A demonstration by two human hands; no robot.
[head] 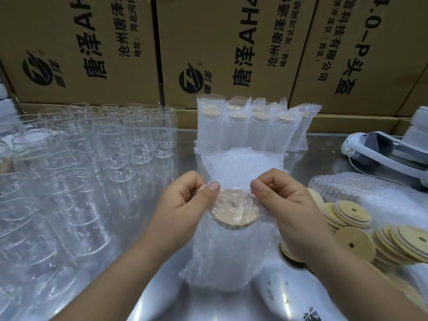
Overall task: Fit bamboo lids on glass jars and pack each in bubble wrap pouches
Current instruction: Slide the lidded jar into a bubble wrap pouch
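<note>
My fingers [212, 188] pinch the open mouth of a bubble wrap pouch [227, 258], left hand [185, 200] and right hand [284, 205] each gripping one edge just above the bamboo lid [234, 210] of the glass jar [240, 224] standing inside it on the counter [162, 286]. I judge the bagging step nearly done, with the jar seated deep. Next I'd set this bundle with the packed pouches [243, 126] behind, then take an empty jar [111, 144] from the left and one of the loose lids [354, 228] from the right.
</note>
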